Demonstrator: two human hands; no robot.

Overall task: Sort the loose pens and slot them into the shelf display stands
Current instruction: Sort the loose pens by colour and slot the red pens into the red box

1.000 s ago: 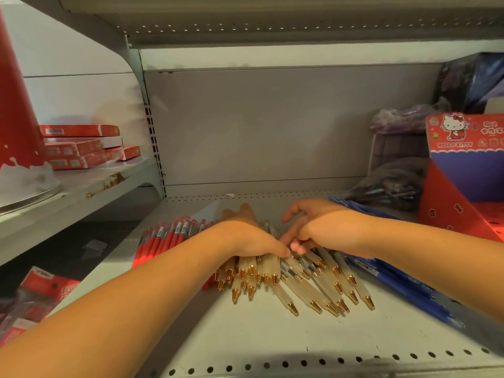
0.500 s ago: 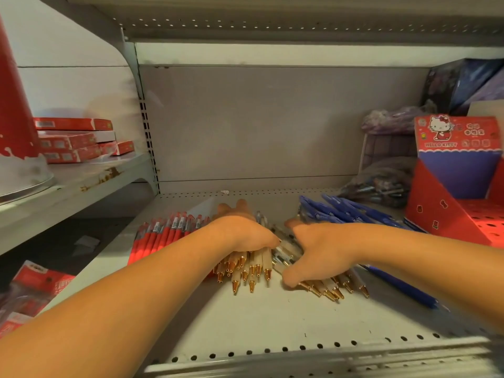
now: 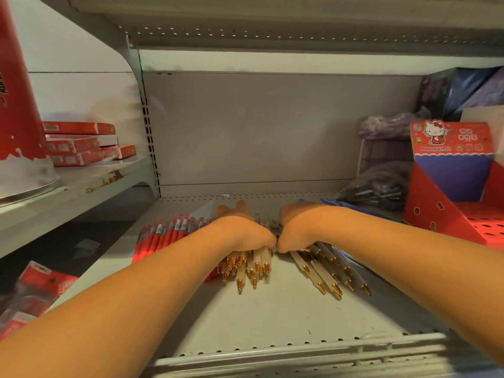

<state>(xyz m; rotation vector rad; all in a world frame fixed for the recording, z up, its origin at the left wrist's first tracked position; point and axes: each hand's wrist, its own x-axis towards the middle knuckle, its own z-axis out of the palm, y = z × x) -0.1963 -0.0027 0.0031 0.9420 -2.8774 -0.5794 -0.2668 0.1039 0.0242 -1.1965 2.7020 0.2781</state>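
- grey metal shelf (image 3: 272,317) fills the view: perforated front edge at 6 o'clock, back panel at 12.
- tall red-and-white cone shape (image 3: 16,91) at 9-10 o'clock on a side ledge, cut off by the frame.
- red display stand (image 3: 452,186) w/ cartoon-cat header at 3 o'clock, standing on the shelf, holed tray facing fwd.
- stack of red boxes (image 3: 79,143) at 10 o'clock, on the ledge just beside the cone.
- left hand (image 3: 242,230) at centre, palm down on the white pens (image 3: 253,266); fingers reach fwd over the pile, pressing rather than wrapping as far as shows.
- right hand (image 3: 297,227) at 3 o'clock of the left, heels of both nearly touching; cupped over the pens, fingers hidden behind it, so can't tell if they grip.
- red pens (image 3: 163,236) side by side at 9 o'clock of the left hand, partly under that forearm.
- white pens have gold tips pointing to 6 o'clock; those under the right hand splay toward 5 o'clock.
- blue pens (image 3: 343,204) at 1 o'clock of the right hand, beyond the forearm, flat on the shelf.
- clear bag of dark pens (image 3: 373,186) at 2 o'clock, near the stand's back corner.
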